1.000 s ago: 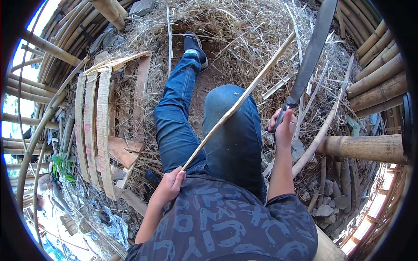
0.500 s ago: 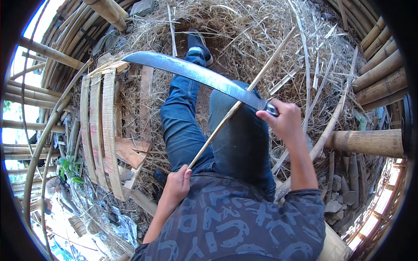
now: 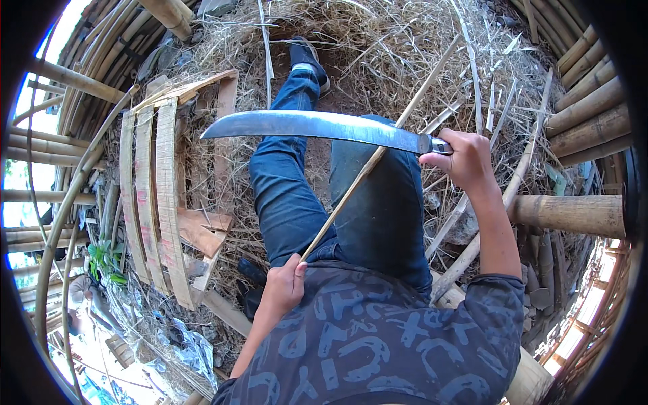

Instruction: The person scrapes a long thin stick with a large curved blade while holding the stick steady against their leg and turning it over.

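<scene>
My right hand [image 3: 464, 156] is closed round the handle of a machete [image 3: 317, 126], whose long curved blade reaches left above my knees. Its edge crosses a thin bamboo stick [image 3: 351, 181] near the hand; whether it cuts in, I cannot tell. My left hand [image 3: 283, 285] grips the stick's near end by my waist. From there the stick slants away to the far right, passing over my thigh and under the blade.
Shavings and straw [image 3: 378, 61] cover the ground ahead. A slatted wooden pallet [image 3: 165, 196] lies to my left. Bamboo poles [image 3: 587, 121] wall the right side, and a thick bamboo post [image 3: 570, 214] juts in there. Long split strips [image 3: 520, 175] lie at my right.
My right hand has shifted slightly up and to the right with the machete. The blade has turned, its tip lower, to lie nearly level. The left hand still grips the stick.
</scene>
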Tool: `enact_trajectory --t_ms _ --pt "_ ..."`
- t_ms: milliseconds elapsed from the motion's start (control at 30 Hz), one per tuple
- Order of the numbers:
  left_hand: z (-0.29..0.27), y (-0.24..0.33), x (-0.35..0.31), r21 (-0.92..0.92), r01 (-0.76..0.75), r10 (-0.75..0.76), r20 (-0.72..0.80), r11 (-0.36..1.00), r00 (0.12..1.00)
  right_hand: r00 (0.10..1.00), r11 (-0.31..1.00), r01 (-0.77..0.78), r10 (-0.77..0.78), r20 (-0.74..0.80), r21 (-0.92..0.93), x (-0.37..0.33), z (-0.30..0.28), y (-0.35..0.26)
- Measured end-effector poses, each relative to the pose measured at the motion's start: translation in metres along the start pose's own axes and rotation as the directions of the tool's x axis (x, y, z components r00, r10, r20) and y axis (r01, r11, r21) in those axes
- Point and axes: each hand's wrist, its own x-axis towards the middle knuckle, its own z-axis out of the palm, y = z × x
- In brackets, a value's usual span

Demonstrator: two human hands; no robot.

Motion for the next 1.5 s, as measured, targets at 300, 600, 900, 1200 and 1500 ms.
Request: enact_trajectory --t_ms 300,600,900,1200,1500 --pt "0.001 0.001 -0.004 -0.046 0.022 -0.022 -0.001 0.999 1.0 0.997 0.985 -0.049 0.04 -0.06 -0.165 -0.005 -0.01 0.054" --pt "0.005 -0.014 -0.011 -0.068 0.041 -0.04 0.019 0.997 0.999 0.893 0.891 -0.441 0.423 -0.153 -0.111 -0.004 -0.048 0.105" --pt "0.006 -0.011 -0.005 -0.141 0.121 -0.11 0.083 0.983 0.99 0.718 0.622 -0.582 0.695 -0.029 0.524 -0.022 -0.002 0.058" --pt "0.013 -0.041 0.001 -0.426 0.284 -0.168 0.289 0.859 0.942 0.7 0.257 -0.497 0.683 0.208 0.829 -0.044 0.031 -0.007" --pt "0.014 -0.039 0.016 -0.52 0.455 -0.197 0.475 0.723 0.857 0.824 0.12 -0.403 0.479 0.303 0.907 -0.047 0.035 -0.052"
